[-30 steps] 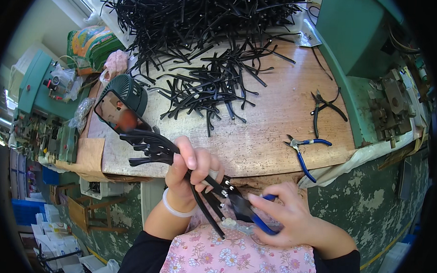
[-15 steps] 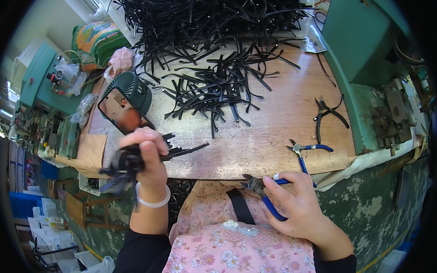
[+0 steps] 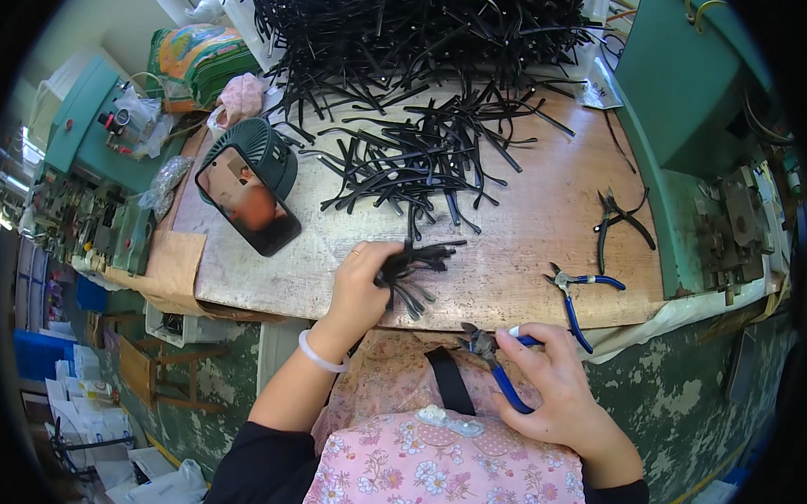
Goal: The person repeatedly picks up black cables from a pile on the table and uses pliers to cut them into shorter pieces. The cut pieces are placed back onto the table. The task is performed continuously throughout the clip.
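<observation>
Since slender strips scatter easily, we suppose, the left hand [image 3: 364, 286] keeps a bunch of black strips [image 3: 416, 275] together: its fingers are curled closed around them, and the ends fan out just to the right of the fingertips, above the near part of the wooden table [image 3: 501, 264]. We cannot tell whether the bunch touches the tabletop. The right hand [image 3: 554, 382] has its fingers part-curled around blue-handled cutters [image 3: 510, 389], the handles spread and the jaws a little apart, pointing left; we read this as a relaxed hold. Beyond the left fingers we see loose black strips [image 3: 424, 159] and, farther off, a larger heap [image 3: 411, 30], presumably placed within reach. Beyond the right fingers lie second cutters [image 3: 569, 298] and black-handled pliers [image 3: 609, 208]. Beyond and left of the left fingers, a phone [image 3: 250, 202] leans on a round green fan [image 3: 282, 163], probably for support.
</observation>
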Demonstrator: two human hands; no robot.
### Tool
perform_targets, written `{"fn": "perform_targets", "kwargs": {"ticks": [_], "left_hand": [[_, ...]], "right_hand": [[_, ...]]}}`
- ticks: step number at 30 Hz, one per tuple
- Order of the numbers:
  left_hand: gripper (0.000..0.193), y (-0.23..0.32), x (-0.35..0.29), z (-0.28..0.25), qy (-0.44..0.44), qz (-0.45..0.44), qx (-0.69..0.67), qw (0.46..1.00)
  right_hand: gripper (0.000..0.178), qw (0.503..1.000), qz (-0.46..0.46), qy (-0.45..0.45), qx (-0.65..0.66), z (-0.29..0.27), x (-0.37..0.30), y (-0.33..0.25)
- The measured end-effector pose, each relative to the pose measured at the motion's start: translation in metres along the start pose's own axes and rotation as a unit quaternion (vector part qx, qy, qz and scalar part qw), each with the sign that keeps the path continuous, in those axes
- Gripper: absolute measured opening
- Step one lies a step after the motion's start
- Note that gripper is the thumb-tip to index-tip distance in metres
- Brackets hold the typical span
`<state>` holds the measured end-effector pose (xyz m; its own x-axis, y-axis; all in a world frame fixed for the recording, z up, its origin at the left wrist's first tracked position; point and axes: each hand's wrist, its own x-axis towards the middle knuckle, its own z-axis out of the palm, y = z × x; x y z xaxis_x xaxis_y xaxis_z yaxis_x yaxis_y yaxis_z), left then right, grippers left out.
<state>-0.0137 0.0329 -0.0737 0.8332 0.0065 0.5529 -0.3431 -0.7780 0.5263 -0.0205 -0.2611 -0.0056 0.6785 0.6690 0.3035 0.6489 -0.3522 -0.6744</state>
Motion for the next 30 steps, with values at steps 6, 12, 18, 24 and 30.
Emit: {"fn": "perform_targets", "kwargs": {"ticks": [6, 12, 18, 24, 30], "left_hand": [[0.025, -0.005, -0.022, 0.010, 0.099, -0.088, -0.154, 0.979], [0.007, 0.032, -0.010, -0.010, 0.106, -0.159, -0.346, 0.918], [0.017, 0.012, -0.027, -0.031, 0.035, -0.370, -0.276, 0.886], [0.034, 0.001, -0.107, -0.158, -0.338, -0.413, -0.104, 0.839], [0.059, 0.048, -0.077, -0.175, -0.447, -0.255, 0.078, 0.854]], "right_hand": [[0.066, 1.000, 0.015, -0.008, 0.016, 0.002, -0.002, 0.001], [0.069, 0.999, 0.004, -0.022, 0.028, 0.003, -0.002, 0.005], [0.068, 0.999, 0.018, -0.022, 0.035, 0.005, -0.004, 0.008], [0.067, 0.998, 0.026, -0.018, 0.058, 0.002, -0.009, 0.018], [0.068, 0.997, -0.017, -0.029, 0.064, 0.010, 0.003, 0.019]]}}
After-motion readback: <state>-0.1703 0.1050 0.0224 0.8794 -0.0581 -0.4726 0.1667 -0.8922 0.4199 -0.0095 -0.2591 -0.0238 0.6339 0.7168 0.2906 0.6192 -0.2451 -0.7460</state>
